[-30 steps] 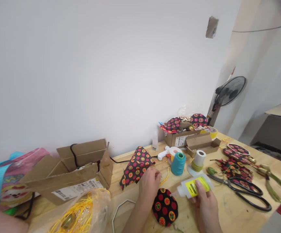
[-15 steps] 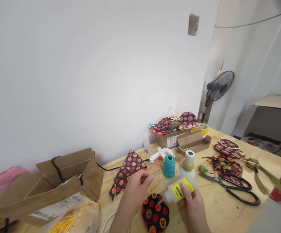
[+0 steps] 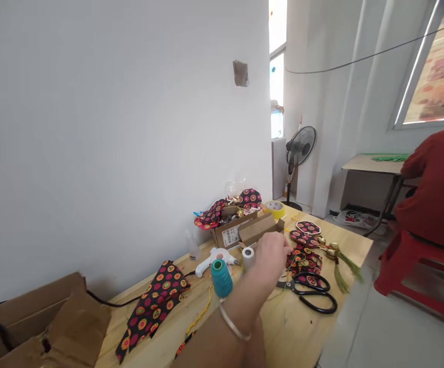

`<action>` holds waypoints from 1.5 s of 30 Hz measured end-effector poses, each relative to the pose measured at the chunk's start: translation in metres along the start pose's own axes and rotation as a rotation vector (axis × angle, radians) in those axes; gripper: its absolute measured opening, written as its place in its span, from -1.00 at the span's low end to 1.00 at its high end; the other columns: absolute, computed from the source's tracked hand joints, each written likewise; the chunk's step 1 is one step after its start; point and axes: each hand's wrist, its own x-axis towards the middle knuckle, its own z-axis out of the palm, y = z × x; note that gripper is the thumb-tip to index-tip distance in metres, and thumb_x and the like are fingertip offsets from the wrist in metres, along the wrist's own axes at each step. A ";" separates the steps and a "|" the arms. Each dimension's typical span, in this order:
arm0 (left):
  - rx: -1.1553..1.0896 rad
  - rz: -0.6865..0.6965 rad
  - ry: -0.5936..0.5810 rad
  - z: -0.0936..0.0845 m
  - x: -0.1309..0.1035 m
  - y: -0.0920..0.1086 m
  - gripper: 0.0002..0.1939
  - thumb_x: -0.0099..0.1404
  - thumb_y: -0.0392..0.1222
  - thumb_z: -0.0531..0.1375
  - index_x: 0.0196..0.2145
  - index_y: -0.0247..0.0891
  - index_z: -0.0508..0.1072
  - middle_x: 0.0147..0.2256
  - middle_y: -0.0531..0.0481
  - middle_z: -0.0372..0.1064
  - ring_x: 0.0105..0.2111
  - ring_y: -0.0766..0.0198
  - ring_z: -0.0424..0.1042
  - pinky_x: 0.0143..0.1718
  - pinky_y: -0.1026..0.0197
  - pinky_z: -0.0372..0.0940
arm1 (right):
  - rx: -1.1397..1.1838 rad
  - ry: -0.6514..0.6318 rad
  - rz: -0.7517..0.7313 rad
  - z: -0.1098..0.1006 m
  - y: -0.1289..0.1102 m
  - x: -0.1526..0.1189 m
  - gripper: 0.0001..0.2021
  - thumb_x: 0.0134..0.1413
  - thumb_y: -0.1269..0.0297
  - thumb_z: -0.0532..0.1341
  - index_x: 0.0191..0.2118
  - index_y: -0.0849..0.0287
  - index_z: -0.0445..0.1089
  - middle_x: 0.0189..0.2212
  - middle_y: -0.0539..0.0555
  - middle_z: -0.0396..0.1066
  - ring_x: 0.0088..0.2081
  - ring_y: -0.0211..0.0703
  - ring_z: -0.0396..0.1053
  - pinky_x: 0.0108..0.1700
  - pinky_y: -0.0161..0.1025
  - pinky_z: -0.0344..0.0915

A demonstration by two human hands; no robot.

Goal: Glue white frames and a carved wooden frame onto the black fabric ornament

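Note:
My left hand (image 3: 270, 253) reaches across the table, a pale bangle on its wrist. Its fingers are bent together beside the patterned fabric scraps (image 3: 306, 260); what they pinch, if anything, is hidden. Part of what looks like my right arm (image 3: 258, 340) shows beneath the left forearm, its fingers out of sight. Near the left hand are a white spool (image 3: 248, 257), a teal thread cone (image 3: 222, 278) and black-handled scissors (image 3: 313, 294). At the bottom, a patterned fabric piece (image 3: 183, 347) peeks out from behind my forearm. The glue bottle is not visible.
A white glue gun (image 3: 216, 259), folded patterned cloth (image 3: 155, 301) and cardboard box (image 3: 30, 322) lie leftward. Behind stand a filled box (image 3: 229, 235) and yellow tape (image 3: 275, 208). Tassels with bells (image 3: 339, 255) lie right. A person in red (image 3: 436, 184) sits beyond, near a fan (image 3: 300, 148).
The view has turned right. My left hand has moved forward and right, over to the fabric scraps. My right hand and the glue bottle it held have gone from clear view.

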 end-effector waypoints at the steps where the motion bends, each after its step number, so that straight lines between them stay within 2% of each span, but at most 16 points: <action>1: 0.012 0.006 -0.024 0.004 0.012 0.000 -0.82 0.20 -0.16 0.11 -0.37 -0.32 0.43 -0.33 -0.02 0.43 -0.30 0.25 0.39 -0.21 0.09 0.26 | 0.011 0.007 0.015 0.000 0.001 0.000 -0.73 -0.16 0.19 0.22 -0.27 0.18 0.42 -0.39 0.13 0.51 -0.28 0.01 0.46 -0.33 -0.19 0.40; 4: 0.018 0.035 -0.071 0.005 0.030 -0.001 -0.80 0.21 -0.13 0.12 -0.28 -0.31 0.40 -0.25 -0.02 0.41 -0.26 0.25 0.39 -0.18 0.04 0.28 | 0.131 0.047 0.075 -0.001 0.005 0.001 -0.72 -0.20 0.20 0.22 -0.28 0.17 0.41 -0.34 0.14 0.50 -0.18 0.07 0.42 -0.22 -0.14 0.37; 6: -0.002 0.061 -0.052 -0.004 0.024 0.002 -0.79 0.20 -0.16 0.11 -0.25 -0.30 0.42 -0.23 -0.05 0.43 -0.24 0.24 0.40 -0.16 0.06 0.27 | 0.218 0.032 0.112 -0.002 0.005 0.002 -0.70 -0.24 0.19 0.24 -0.28 0.17 0.40 -0.32 0.14 0.50 -0.17 0.09 0.41 -0.16 -0.11 0.35; 10: -0.079 0.109 0.033 -0.036 -0.029 0.008 -0.74 0.22 -0.14 0.04 -0.18 -0.22 0.43 -0.21 0.02 0.46 -0.24 0.30 0.40 -0.19 0.26 0.27 | 0.248 -0.026 0.189 -0.005 -0.006 0.003 -0.70 -0.28 0.13 0.28 -0.35 0.17 0.40 -0.36 0.13 0.50 -0.21 0.06 0.41 -0.18 -0.12 0.35; 12: -0.112 0.100 0.091 -0.051 -0.068 -0.006 -0.74 0.24 -0.11 0.01 -0.20 -0.17 0.42 -0.16 0.06 0.43 -0.19 0.33 0.38 -0.16 0.31 0.27 | 0.261 -0.002 0.216 -0.007 -0.012 0.002 -0.68 -0.30 0.09 0.28 -0.37 0.18 0.40 -0.37 0.12 0.49 -0.22 0.04 0.41 -0.18 -0.14 0.34; 14: -0.128 0.098 0.235 -0.058 -0.110 -0.040 -0.76 0.23 -0.07 0.03 -0.26 -0.12 0.44 -0.16 0.07 0.43 -0.12 0.31 0.35 -0.05 0.26 0.22 | 0.276 0.012 0.243 -0.009 -0.015 0.002 -0.64 -0.33 0.06 0.30 -0.37 0.19 0.40 -0.38 0.11 0.50 -0.24 0.03 0.42 -0.18 -0.14 0.34; 18: 0.048 -0.232 0.525 -0.041 -0.191 -0.143 -0.66 0.15 0.06 0.07 -0.28 -0.20 0.47 -0.20 -0.09 0.46 -0.14 0.12 0.40 -0.08 0.04 0.30 | 0.293 -0.005 0.303 -0.011 -0.013 0.000 -0.64 -0.39 0.09 0.35 -0.40 0.21 0.40 -0.43 0.07 0.50 -0.30 -0.01 0.43 -0.23 -0.18 0.34; 19: 0.102 -0.293 0.534 -0.032 -0.207 -0.166 -0.63 0.10 0.09 0.10 -0.27 -0.21 0.47 -0.19 -0.10 0.47 -0.13 0.07 0.40 -0.09 0.00 0.31 | 0.295 -0.021 0.309 -0.010 -0.013 -0.001 -0.65 -0.39 0.10 0.35 -0.41 0.21 0.40 -0.43 0.07 0.50 -0.30 -0.02 0.43 -0.23 -0.18 0.34; 21: 0.169 -0.294 0.467 -0.012 -0.231 -0.200 -0.60 0.07 0.07 0.13 -0.18 -0.17 0.45 -0.12 -0.09 0.44 -0.07 0.06 0.37 -0.06 0.00 0.29 | 0.282 -0.075 0.310 -0.008 -0.016 -0.004 -0.66 -0.41 0.12 0.37 -0.43 0.21 0.40 -0.43 0.09 0.50 -0.30 -0.01 0.43 -0.23 -0.17 0.34; 23: 0.226 -0.254 0.357 0.006 -0.241 -0.214 -0.46 0.01 0.01 0.19 -0.03 -0.19 0.35 0.01 -0.13 0.32 0.02 0.06 0.27 0.02 0.03 0.22 | 0.255 -0.143 0.302 -0.004 -0.023 -0.006 -0.64 -0.48 0.16 0.40 -0.45 0.22 0.39 -0.43 0.12 0.51 -0.33 0.01 0.44 -0.25 -0.14 0.34; 26: 0.257 -0.230 0.177 0.022 -0.239 -0.211 -0.24 -0.07 -0.03 0.24 0.10 -0.26 0.19 0.14 -0.16 0.12 0.14 -0.01 0.06 0.11 -0.02 0.08 | 0.130 -0.266 0.221 0.000 -0.033 -0.004 -0.61 -0.47 0.17 0.40 -0.41 0.22 0.37 -0.44 0.13 0.50 -0.37 0.01 0.43 -0.28 -0.11 0.35; 28: 0.239 -0.239 0.123 0.026 -0.235 -0.206 -0.20 -0.06 -0.05 0.23 0.14 -0.26 0.11 0.17 -0.13 0.03 0.18 -0.03 -0.05 0.14 -0.07 0.01 | 0.006 -0.342 0.137 0.002 -0.038 0.001 -0.63 -0.40 0.16 0.38 -0.38 0.22 0.35 -0.44 0.12 0.49 -0.40 -0.03 0.42 -0.33 -0.13 0.35; 31: 0.186 -0.243 0.094 0.029 -0.232 -0.204 -0.22 0.00 -0.07 0.18 0.16 -0.29 0.05 0.19 -0.13 -0.03 0.19 -0.01 -0.09 0.16 -0.09 -0.05 | -0.145 -0.374 0.044 0.003 -0.042 0.008 -0.66 -0.41 0.21 0.39 -0.42 0.22 0.36 -0.53 0.03 0.43 -0.52 -0.16 0.32 -0.49 -0.26 0.28; 34: 0.123 -0.252 0.085 0.032 -0.232 -0.204 -0.24 0.02 -0.09 0.16 0.17 -0.33 0.04 0.19 -0.15 -0.04 0.19 0.01 -0.08 0.16 -0.06 -0.05 | -0.262 -0.342 -0.036 0.010 -0.042 0.010 -0.71 -0.44 0.24 0.40 -0.54 0.20 0.32 -0.69 -0.11 0.25 -0.65 -0.33 0.10 -0.64 -0.38 0.07; 39: 0.022 -0.251 0.066 0.031 -0.232 -0.195 -0.25 0.05 -0.17 0.12 0.18 -0.37 -0.01 0.22 -0.13 -0.09 0.21 0.05 -0.16 0.19 -0.06 -0.12 | -0.357 -0.379 -0.123 0.026 -0.035 0.008 -0.71 -0.43 0.22 0.38 -0.50 0.19 0.32 -0.64 -0.09 0.26 -0.61 -0.31 0.12 -0.62 -0.37 0.08; 45: -0.032 -0.315 0.103 0.025 -0.234 -0.187 -0.16 -0.01 -0.17 0.17 0.20 -0.34 -0.07 0.22 -0.14 -0.10 0.22 0.02 -0.21 0.20 -0.14 -0.26 | -0.477 -0.431 -0.179 0.030 -0.034 0.011 -0.72 -0.40 0.27 0.38 -0.48 0.21 0.32 -0.69 -0.17 0.07 -0.63 -0.38 -0.08 -0.64 -0.39 -0.10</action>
